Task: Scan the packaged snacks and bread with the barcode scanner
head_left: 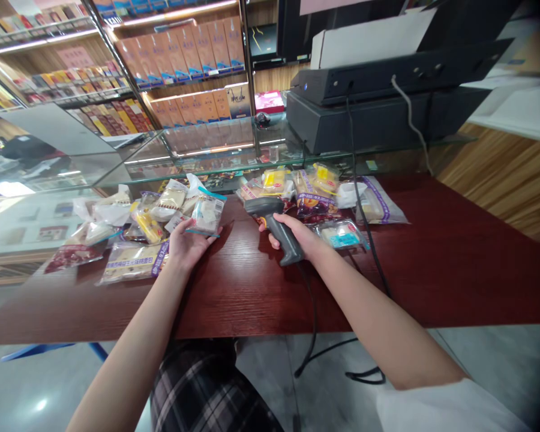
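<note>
My left hand point(189, 245) is closed around a small clear packet of bread point(207, 213) with a blue edge, its printed label facing right. In my right hand point(297, 236) is a dark grey barcode scanner point(282, 233), gripped by its handle, its head pointing left toward the packet. Beside my left hand lies a heap of wrapped breads, including a yellow packet point(148, 225) and a flat bag with purple print point(132, 261). Behind the scanner are more bagged breads point(315, 195). A blue-and-clear packet point(339, 234) lies just right of my right hand.
The reddish-brown table point(243, 288) carries the goods. A black cable point(314, 312) hangs from the scanner over the front edge; another cable point(362, 204) runs down from the dark machine point(342, 120). A glass counter point(207, 144) and stocked shelves point(180, 54) stand behind.
</note>
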`<move>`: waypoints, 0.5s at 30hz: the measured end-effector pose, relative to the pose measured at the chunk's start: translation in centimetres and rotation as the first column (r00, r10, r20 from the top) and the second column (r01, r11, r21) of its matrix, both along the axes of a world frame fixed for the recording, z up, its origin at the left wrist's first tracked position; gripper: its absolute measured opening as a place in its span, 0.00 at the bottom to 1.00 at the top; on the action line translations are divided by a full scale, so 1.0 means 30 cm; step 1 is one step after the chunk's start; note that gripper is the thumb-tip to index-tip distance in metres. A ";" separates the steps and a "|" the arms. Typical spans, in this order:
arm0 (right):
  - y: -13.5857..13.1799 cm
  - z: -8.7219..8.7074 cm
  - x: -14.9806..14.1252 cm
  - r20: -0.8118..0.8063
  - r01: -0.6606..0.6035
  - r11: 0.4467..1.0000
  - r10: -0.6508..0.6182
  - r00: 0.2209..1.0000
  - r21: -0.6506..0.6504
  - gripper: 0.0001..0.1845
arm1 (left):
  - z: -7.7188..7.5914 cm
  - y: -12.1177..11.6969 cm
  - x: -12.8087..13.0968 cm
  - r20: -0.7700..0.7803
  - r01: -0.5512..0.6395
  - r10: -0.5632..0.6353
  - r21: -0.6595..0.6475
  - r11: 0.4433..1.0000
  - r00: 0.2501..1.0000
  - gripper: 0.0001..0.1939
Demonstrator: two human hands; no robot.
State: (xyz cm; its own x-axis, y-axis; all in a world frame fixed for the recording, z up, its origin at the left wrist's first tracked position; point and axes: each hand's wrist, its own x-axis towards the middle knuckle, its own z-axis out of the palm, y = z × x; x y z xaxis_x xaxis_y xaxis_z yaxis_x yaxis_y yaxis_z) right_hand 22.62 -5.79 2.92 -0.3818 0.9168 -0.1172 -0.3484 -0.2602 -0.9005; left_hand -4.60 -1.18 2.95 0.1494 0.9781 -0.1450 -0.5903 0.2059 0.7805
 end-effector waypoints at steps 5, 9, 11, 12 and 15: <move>0.008 -0.007 -0.001 -0.036 0.065 0.997 -0.063 0.997 0.048 0.18 | 0.002 0.003 0.006 0.039 -0.047 0.050 -0.079 0.996 0.998 0.18; 0.007 -0.001 -0.007 -0.098 0.122 0.991 -0.117 0.988 0.050 0.14 | 0.006 0.004 0.013 0.043 -0.154 0.164 -0.184 0.971 0.986 0.17; 0.007 -0.001 -0.008 -0.122 0.141 0.989 -0.135 0.983 0.040 0.13 | 0.009 0.002 0.012 0.060 -0.109 0.118 -0.134 0.985 0.991 0.18; 0.008 -0.002 -0.008 -0.128 0.148 0.988 -0.142 0.982 0.033 0.13 | 0.009 0.000 0.010 0.068 -0.077 0.084 -0.099 0.992 0.994 0.18; 0.013 -0.006 -0.002 -0.111 0.151 0.988 -0.150 0.982 0.000 0.14 | 0.012 -0.005 0.007 0.080 -0.027 0.030 -0.038 0.999 0.996 0.17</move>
State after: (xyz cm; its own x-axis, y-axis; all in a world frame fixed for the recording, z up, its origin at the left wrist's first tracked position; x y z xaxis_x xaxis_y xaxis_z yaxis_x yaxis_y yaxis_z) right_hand 22.55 -5.40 2.74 -0.2492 0.9656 -0.0738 -0.4802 -0.1894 -0.8565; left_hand -4.38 -1.33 3.32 0.1340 0.9763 -0.1701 -0.6570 0.2160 0.7222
